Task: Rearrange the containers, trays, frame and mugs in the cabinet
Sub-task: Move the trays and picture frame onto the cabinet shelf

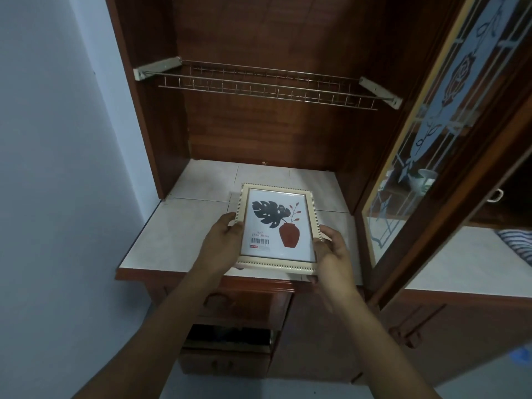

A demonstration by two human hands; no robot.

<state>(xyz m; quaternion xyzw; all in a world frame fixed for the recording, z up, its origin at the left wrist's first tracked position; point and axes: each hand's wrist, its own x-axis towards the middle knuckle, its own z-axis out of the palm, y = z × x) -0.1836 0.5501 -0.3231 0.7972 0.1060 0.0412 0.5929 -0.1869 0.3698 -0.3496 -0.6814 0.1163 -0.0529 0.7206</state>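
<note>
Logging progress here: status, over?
Left hand, right hand both grip frame by its sides. Frame over tiled counter, near front edge. Wire rack overhead, clear of it.

- You have 1 view, from the wide-angle camera worn on your head.
- It faces forward and steeply down into the open cabinet point(259, 133), with the tiled tabletop point(178, 234) just below centre.
- It sits near: your left forearm point(161, 326) and right forearm point(374, 335) enter from the bottom edge.
- The wire rack point(267, 87) lies high in the picture, the wall point(57, 139) at left, the glass door point(449, 116) at right.

Pale wall point(57, 139) — reddish wooden cabinet point(259, 133) with tiled counter point(178, 234).
</note>
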